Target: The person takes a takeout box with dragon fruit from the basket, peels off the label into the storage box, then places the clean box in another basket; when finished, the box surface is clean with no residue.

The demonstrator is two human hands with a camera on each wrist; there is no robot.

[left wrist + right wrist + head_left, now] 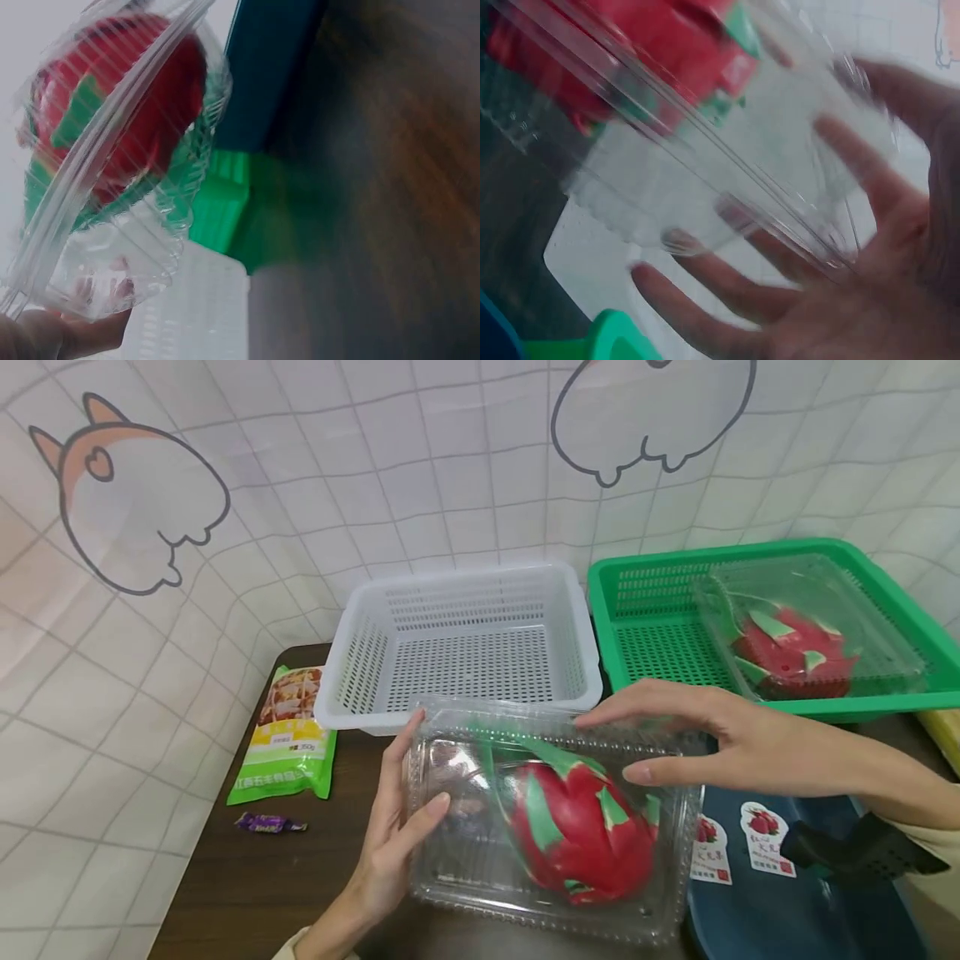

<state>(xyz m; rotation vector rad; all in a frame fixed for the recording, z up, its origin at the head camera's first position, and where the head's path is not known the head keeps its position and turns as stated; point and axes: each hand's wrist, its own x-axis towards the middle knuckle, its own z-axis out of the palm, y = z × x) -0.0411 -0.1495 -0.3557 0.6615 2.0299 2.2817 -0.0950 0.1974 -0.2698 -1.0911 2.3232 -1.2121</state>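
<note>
A clear plastic clamshell box [465,868], its lid down, holds a red dragon fruit [588,835] with green scales. My left hand [390,835] grips the box by its left side, thumb on top and fingers along the edge and underneath; the left wrist view shows the hand [79,334] at the box's end. Over the far right corner is my right hand [720,735], thumb and forefinger at the lid. Its fingers look spread and fairly straight in the right wrist view, where the hand [802,277] is beside the box; contact is hard to tell.
Behind the box stands a white basket [468,668]. A green basket [652,647] at right holds another boxed dragon fruit [795,652]. Stickers [767,839] lie on a dark blue tray [817,918]. A food packet [288,735] and purple candy [270,823] are at left.
</note>
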